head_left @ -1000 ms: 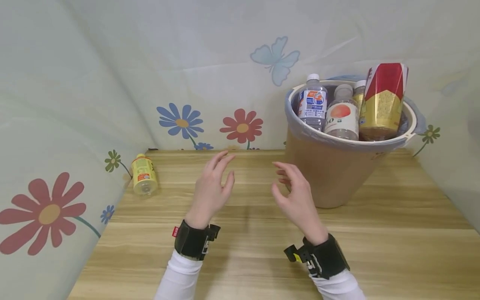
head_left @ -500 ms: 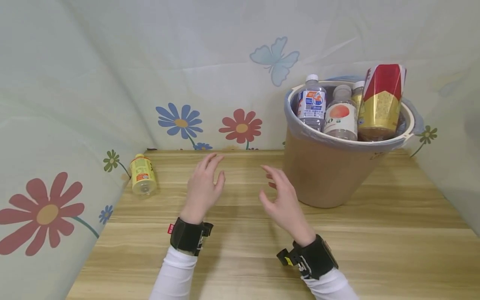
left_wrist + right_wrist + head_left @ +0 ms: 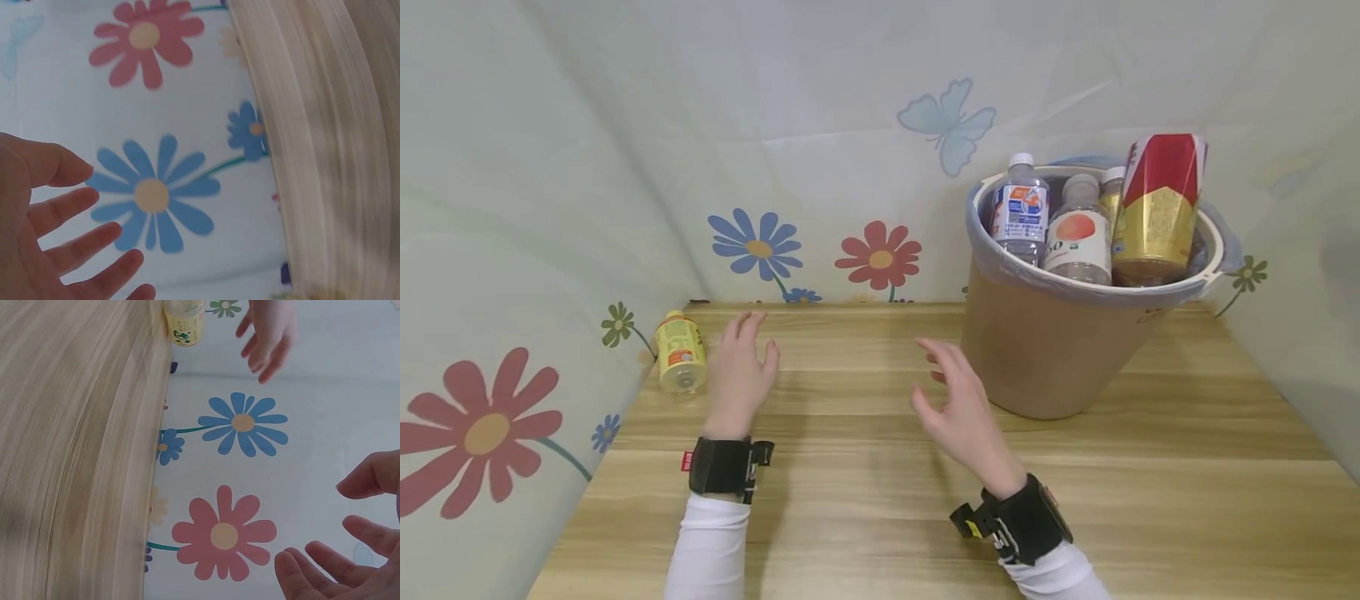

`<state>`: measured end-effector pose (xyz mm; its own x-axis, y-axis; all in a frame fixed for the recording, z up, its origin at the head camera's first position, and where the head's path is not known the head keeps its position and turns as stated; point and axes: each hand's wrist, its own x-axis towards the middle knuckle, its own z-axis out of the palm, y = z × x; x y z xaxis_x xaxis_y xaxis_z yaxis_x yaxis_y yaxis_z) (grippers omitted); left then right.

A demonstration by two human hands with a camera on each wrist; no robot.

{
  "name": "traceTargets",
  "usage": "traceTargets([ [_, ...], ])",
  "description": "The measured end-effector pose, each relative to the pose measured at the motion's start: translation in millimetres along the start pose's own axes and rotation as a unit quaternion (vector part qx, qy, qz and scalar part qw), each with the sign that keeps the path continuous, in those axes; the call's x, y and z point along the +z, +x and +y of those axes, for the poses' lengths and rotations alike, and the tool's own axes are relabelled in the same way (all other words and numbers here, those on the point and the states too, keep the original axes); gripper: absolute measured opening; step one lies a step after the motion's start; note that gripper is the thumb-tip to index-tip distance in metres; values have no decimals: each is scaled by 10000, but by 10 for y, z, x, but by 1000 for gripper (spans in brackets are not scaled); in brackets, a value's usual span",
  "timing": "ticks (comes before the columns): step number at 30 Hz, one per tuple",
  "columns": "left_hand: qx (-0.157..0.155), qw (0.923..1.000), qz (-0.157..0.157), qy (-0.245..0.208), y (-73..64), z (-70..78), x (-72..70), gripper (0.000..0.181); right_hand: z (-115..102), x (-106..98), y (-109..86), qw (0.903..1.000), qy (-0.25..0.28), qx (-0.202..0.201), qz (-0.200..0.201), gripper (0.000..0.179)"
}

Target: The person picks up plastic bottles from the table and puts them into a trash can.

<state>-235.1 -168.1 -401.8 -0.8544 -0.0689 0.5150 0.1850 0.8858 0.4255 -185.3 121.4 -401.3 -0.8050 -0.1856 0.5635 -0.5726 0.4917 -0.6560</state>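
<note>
A yellow-labelled plastic bottle (image 3: 681,350) lies at the table's far left, its clear base toward me. My left hand (image 3: 741,375) is just right of that bottle, fingers spread and holding nothing. In the left wrist view its fingers (image 3: 94,234) are apart with only the wall behind. My right hand (image 3: 962,408) hovers left of the bin, fingers loosely bent and nothing between them. The tan bin (image 3: 1052,350) has a bag-lined rim and holds several bottles, among them a peach-label bottle (image 3: 1081,237) and a large red-and-gold bottle (image 3: 1159,208).
The wooden table (image 3: 865,492) runs up to a flower-printed cloth wall (image 3: 820,150) at the back, with cloth on both sides too. In the bin, a blue-and-white-labelled bottle (image 3: 1021,212) leans against the left rim.
My left hand has moved left, up to beside the yellow-labelled bottle. My right hand first shifted a little left and has since stayed nearly still. The bin and bottles keep their places.
</note>
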Motion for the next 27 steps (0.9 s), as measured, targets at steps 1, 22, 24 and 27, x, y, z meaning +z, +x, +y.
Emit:
traceTargets([
  [1,-143,9999,-38,90,3,-63,-27,45,3,0,-1,10000,-10,1,-8,56],
  [22,-2373,9665,-663,718,-101,-930,-284,62,1,-17,-12,9997,-9,-85,-229,51],
  [24,-2440,9646,-676,743,-107,-947,-256,62,0,-17,-10,9997,-39,-107,-232,51],
  [27,-2498,9633,-663,722,-102,-970,-216,62,5,-16,-9,9996,-53,-125,-241,51],
])
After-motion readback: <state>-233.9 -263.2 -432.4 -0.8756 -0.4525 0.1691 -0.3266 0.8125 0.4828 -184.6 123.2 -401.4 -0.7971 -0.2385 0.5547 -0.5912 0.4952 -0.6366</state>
